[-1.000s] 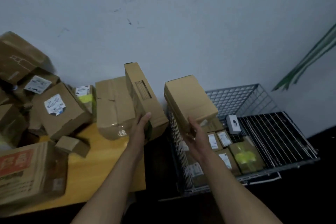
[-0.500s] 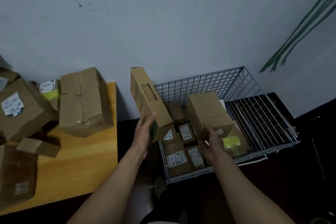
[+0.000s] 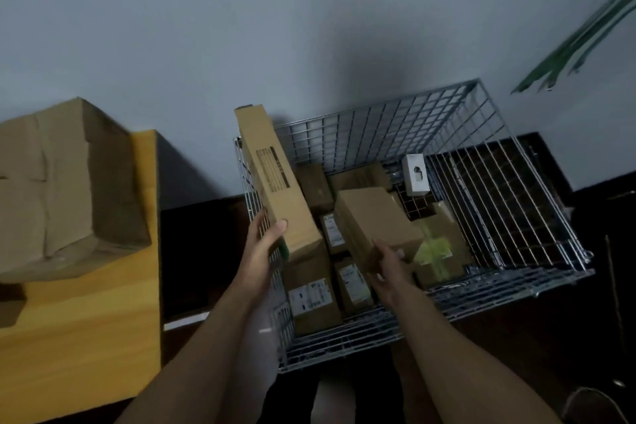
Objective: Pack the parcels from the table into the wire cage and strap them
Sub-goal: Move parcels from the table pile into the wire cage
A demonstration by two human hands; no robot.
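With the left hand gripping the tall flat parcel upright at the wire cage's left wall and the right hand curled round a blocky parcel over the packed boxes inside, either one-handed hold could slip, or a parcel could land askew and waste space.

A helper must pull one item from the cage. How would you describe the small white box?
Look into the wire cage against the wall. Toward its back, among brown parcels, sits a small white box. It alone is white, with a dark mark on its face.
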